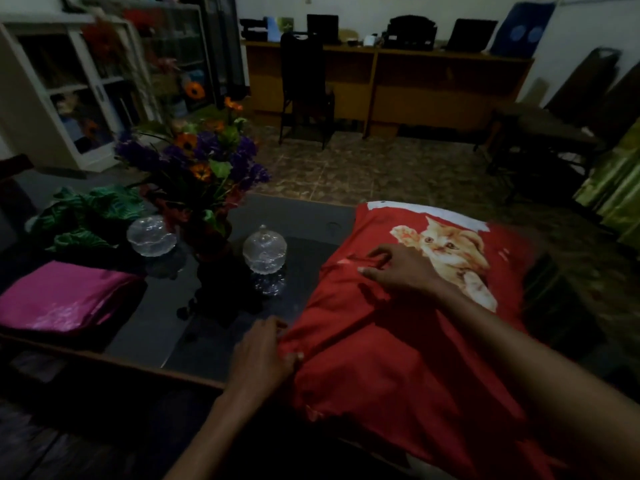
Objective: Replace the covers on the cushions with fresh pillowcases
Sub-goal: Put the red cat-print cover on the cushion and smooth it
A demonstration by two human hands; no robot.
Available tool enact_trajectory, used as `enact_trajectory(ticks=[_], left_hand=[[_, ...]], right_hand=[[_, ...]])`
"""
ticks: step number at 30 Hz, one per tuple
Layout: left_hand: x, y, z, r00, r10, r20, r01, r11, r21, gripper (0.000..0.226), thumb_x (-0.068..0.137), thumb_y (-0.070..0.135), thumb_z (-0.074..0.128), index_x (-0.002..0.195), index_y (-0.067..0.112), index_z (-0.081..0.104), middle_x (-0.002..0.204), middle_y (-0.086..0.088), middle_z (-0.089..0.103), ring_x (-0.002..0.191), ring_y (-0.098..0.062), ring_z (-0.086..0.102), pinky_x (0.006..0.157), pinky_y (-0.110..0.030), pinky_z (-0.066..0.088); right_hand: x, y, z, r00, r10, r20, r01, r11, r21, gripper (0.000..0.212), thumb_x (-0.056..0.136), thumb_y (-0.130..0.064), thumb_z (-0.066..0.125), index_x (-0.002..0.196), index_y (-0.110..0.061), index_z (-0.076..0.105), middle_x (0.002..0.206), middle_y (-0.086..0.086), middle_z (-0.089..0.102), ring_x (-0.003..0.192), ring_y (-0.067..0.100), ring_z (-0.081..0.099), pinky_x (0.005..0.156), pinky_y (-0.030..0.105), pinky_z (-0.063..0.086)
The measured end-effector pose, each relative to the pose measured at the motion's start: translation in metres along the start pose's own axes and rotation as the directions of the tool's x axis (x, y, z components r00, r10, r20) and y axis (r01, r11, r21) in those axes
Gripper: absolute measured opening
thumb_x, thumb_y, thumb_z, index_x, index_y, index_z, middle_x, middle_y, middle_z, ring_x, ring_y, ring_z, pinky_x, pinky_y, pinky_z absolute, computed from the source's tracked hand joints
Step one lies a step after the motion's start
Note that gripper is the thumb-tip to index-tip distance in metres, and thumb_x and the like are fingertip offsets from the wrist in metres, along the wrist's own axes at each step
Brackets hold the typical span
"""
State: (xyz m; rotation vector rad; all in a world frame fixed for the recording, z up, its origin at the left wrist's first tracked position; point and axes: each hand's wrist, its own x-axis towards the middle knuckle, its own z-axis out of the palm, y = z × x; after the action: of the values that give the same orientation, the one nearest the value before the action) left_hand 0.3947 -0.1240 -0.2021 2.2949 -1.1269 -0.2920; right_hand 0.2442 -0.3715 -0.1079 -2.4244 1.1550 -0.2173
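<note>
Table layout

On the table [304, 216], the cushion [398, 341] lies at 3 o'clock; the flower vase [211, 237] stands at centre between two glass jars [265, 249]. Folded cloth [65, 296] lies at 9 o'clock, the desk [388, 81] beyond at 12

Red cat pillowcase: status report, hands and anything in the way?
Left hand pinches red cat pillowcase at its near-left edge. Right hand grips a fold mid-cover. White cushion shows at far end. Glass lidded dish close by.

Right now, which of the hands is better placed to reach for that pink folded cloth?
The left hand, probably. It grips the red cat pillowcase at its left edge, on the side nearest the pink folded cloth. The right hand lies farther right, on the pillowcase.
</note>
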Motion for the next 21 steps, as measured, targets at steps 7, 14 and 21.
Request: enact_trajectory(ticks=[7,14,21], left_hand=[[0.004,0.088,0.034,0.927,0.375,0.031,-0.366,0.917,-0.158,0.076,0.079,0.072,0.057,0.139,0.025,0.053,0.142,0.003,0.050,0.131,-0.013,0.048,0.110,-0.032,0.039],[0.005,0.088,0.058,0.909,0.318,0.268,-0.343,0.938,0.050,0.097,0.079,0.086,0.015,0.160,0.032,0.008,0.168,0.009,-0.001,0.153,-0.007,-0.003,0.123,-0.041,0.001],[0.008,0.083,0.050,0.906,0.299,0.299,-0.337,0.938,0.081,0.105,0.074,0.093,0.018,0.160,0.034,0.008,0.167,0.013,0.001,0.153,-0.007,0.000,0.123,-0.043,0.003]], right_hand=[[-0.035,0.089,-0.039,0.974,0.145,0.177,-0.097,0.963,-0.252,0.042,0.069,-0.056,0.086,0.098,-0.030,0.070,0.105,-0.001,0.072,0.103,0.020,0.066,0.087,0.032,0.052],[-0.033,0.099,-0.044,0.964,0.182,-0.192,-0.192,0.981,-0.036,0.017,0.083,-0.045,0.078,0.094,-0.032,0.073,0.108,0.000,0.073,0.110,0.024,0.065,0.094,0.039,0.049],[-0.049,0.130,-0.035,0.968,0.187,-0.166,-0.193,0.981,-0.018,0.027,0.082,-0.047,0.077,0.103,-0.031,0.073,0.113,-0.004,0.071,0.112,0.021,0.062,0.098,0.043,0.046]])
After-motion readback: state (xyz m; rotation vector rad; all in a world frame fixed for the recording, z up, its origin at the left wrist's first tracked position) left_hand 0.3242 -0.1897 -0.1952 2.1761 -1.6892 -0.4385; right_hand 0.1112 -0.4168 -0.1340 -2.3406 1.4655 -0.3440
